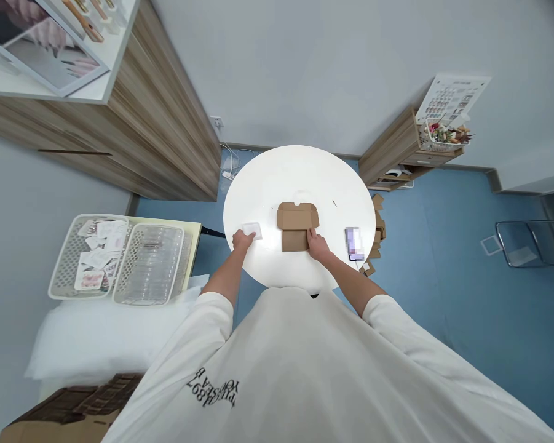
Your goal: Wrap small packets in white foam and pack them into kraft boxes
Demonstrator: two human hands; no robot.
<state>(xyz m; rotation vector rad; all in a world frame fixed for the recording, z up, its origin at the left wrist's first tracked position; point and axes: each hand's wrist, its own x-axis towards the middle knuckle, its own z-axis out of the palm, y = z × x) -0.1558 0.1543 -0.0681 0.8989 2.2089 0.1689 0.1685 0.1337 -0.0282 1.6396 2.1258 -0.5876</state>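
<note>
2 bare hands work over a round white table (299, 175); take 12 o'clock as its edge by the far wall. Near the middle lies a small brown cardboard box (291, 219), open, with its lid spread toward 12 o'clock and its lower part toward 6 o'clock. The right hand (318, 243) is at 5 o'clock from the middle, closed on the right-hand edge of the box's lower part, thumb on the inner side. At 8 o'clock, well apart from the box, the left hand (243, 239) grips a small, pale, flat packet (251, 228), its thumb along the near edge; what is inside is too small to tell.

At 4 o'clock on the table sits a purple item (354, 242), partly blurred out, with a cable at its near end. 1 thin dark sliver (334, 202) lies at 2 o'clock. Beyond the edge, between 3 and 4 o'clock, are brown cardboard pieces (377, 252).

Between 8 and 9 o'clock, well off the table, 2 baskets stand side by side: a card basket (64, 264), holding cards and packets, and a tray basket (118, 284), holding clear plastic trays.
</note>
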